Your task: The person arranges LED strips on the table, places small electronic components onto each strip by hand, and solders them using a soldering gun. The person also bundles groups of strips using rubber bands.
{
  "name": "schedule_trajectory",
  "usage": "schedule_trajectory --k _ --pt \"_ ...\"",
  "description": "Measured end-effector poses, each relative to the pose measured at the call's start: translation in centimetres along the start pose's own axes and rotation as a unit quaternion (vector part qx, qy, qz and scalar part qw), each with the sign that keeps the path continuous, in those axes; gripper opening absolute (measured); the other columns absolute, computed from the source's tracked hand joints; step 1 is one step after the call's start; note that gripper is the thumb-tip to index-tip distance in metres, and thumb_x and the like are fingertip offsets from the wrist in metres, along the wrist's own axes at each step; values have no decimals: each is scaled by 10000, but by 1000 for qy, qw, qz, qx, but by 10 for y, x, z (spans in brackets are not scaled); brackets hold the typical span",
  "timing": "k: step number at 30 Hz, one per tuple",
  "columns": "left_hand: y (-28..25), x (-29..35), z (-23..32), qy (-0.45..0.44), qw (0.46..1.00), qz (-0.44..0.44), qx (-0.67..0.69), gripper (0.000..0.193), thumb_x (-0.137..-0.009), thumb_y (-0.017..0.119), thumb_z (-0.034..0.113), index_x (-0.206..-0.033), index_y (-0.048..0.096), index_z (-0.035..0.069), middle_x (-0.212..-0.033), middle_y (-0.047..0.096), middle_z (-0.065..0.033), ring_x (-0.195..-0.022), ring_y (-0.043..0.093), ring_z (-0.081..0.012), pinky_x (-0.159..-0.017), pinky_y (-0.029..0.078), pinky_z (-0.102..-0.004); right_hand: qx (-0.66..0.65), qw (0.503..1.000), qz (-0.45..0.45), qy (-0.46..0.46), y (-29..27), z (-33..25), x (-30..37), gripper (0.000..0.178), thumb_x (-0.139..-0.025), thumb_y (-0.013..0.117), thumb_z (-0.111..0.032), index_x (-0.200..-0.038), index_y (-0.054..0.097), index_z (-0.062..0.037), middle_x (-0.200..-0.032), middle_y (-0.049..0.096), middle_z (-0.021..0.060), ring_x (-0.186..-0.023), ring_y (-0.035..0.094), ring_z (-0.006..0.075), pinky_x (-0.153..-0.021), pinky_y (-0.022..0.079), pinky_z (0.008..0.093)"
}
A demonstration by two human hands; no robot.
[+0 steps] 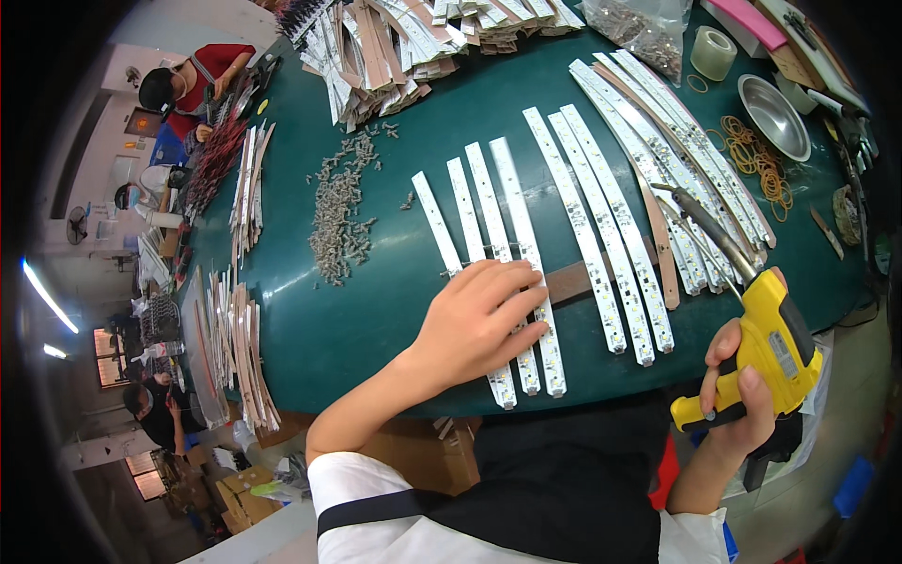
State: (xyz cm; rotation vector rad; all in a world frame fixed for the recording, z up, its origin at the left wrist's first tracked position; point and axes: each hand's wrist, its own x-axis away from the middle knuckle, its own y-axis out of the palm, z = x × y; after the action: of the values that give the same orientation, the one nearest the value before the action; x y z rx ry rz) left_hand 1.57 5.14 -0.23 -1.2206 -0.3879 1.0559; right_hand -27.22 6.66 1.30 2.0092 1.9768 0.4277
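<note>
1. On my feed, a clear bag (642, 36) at upper right holds what appear to be small brownish pieces; the plastic blurs them.
2. I note a metal bowl (776, 117) at right, beside tan rubber bands (772, 183).
3. White LED strips (554, 367), centre, end near the front edge of the green table (376, 362); its surface shows leftward to a grey parts heap (341, 221).
4. Left hand (484, 315): resting on those strips, fingers slightly spread.
5. Right hand (747, 399), lower right: fingers wrapped around a yellow soldering gun (778, 343).
</note>
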Motion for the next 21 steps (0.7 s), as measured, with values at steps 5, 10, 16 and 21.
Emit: schedule_trajectory --k 5,10,16,21 --pt "-1 2 -33 -126 983 134 15 181 -729 708 66 -902 660 79 -971 590 -74 -918 560 -264 -799 434 -370 -3 998 -7 64 34 8 7 733 -791 578 -155 -1382 248 125 -839 538 192 -674 532 177 -397 451 196" --pt "8 -10 -49 -119 987 103 43 152 -724 691 82 -870 649 76 -981 558 -74 -955 530 -262 -835 408 -384 -27 983 -81 164 50 21 3 747 -773 631 -25 -1434 287 25 -827 602 121 -599 557 92 -459 466 194" --pt "17 -12 -52 -125 985 100 58 163 -709 696 72 -867 663 51 -987 568 -93 -960 544 -269 -834 427 -371 8 978 -98 184 54 27 1 713 -788 612 -11 -1433 308 16 -830 610 125 -558 543 79 -457 461 196" --pt "19 -12 -54 -125 983 112 70 136 -705 689 83 -833 649 61 -979 562 -77 -937 532 -258 -811 411 -371 29 975 -103 195 59 25 -1 705 -788 608 -6 -1430 317 15 -820 610 125 -552 540 74 -454 458 194"
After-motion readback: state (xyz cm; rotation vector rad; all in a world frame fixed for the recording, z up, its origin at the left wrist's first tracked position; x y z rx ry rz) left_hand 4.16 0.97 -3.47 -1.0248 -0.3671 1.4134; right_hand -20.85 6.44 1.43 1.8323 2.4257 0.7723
